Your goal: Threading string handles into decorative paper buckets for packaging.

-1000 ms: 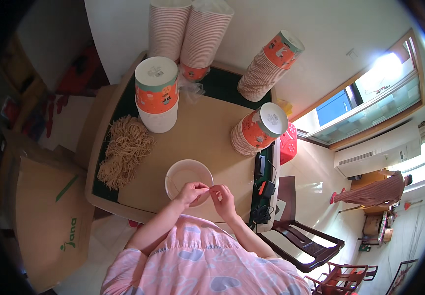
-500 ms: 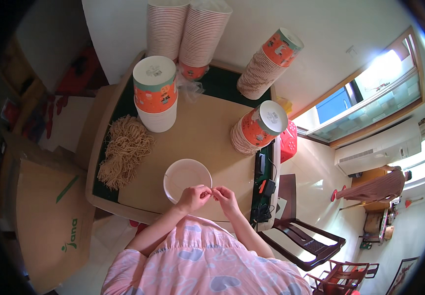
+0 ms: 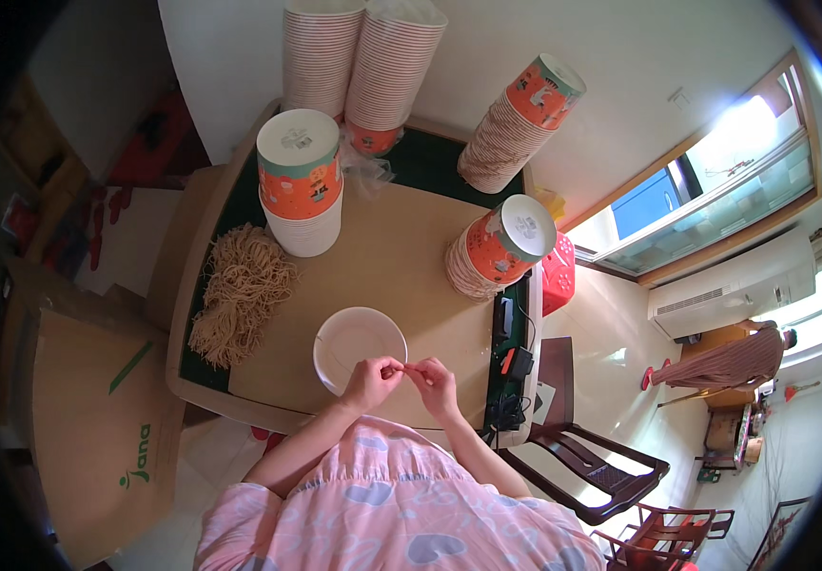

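A white paper tub [image 3: 346,335] stands mouth up at the near side of the table, with a faint thin line showing inside it. At its near right rim, my left hand [image 3: 373,381] is closed in a pinch. Fingertip to fingertip with it, my right hand [image 3: 433,388] is pinched too. Whatever lies between the fingers is too small to make out. Left of the tub is a tangled heap of beige cords [image 3: 243,300]. Behind it rises an upside-down stack of tubs [image 3: 300,186] with an orange printed band.
Another upturned tub stack [image 3: 501,246] is at the right, a leaning one [image 3: 525,124] behind it. Tall stacks [image 3: 387,71] stand at the back. Black adapters [image 3: 518,362] line the right edge. A cardboard box [image 3: 102,428] is at left, a dark chair [image 3: 592,466] at right. One person [image 3: 730,366] stands far right.
Both hands have shifted slightly left, still pinched together, and the tub has moved a touch left with them. The stacks and the cords stay as they were.
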Tool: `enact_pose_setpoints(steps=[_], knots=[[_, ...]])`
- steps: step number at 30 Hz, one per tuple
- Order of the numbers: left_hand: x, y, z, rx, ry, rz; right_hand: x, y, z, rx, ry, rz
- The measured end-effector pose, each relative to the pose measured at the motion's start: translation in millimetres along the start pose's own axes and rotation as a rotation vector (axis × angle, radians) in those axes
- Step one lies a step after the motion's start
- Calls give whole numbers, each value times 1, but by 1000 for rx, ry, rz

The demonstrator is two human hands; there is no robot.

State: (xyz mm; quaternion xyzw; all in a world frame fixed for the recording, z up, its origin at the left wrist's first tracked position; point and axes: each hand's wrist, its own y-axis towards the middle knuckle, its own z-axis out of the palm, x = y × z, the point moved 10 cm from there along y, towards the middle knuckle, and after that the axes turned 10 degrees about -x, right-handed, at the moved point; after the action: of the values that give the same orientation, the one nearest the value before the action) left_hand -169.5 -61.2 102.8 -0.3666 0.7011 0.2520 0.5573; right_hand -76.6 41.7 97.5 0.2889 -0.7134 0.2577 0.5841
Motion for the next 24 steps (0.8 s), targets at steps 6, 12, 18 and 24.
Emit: enact_pose_setpoints(steps=[6,12,18,24], knots=[[8,1,-2,-37,-22,-16,38,-3,3,-93,-273,-218],[-7,5,-12,-66,41,27,31,-3,6,-61,-310,-212],[-7,7,-13,-60,25,25,-27,-6,13,41,98,284],[-4,4,-13,-78,16,79,-36,-10,16,44,198,453]])
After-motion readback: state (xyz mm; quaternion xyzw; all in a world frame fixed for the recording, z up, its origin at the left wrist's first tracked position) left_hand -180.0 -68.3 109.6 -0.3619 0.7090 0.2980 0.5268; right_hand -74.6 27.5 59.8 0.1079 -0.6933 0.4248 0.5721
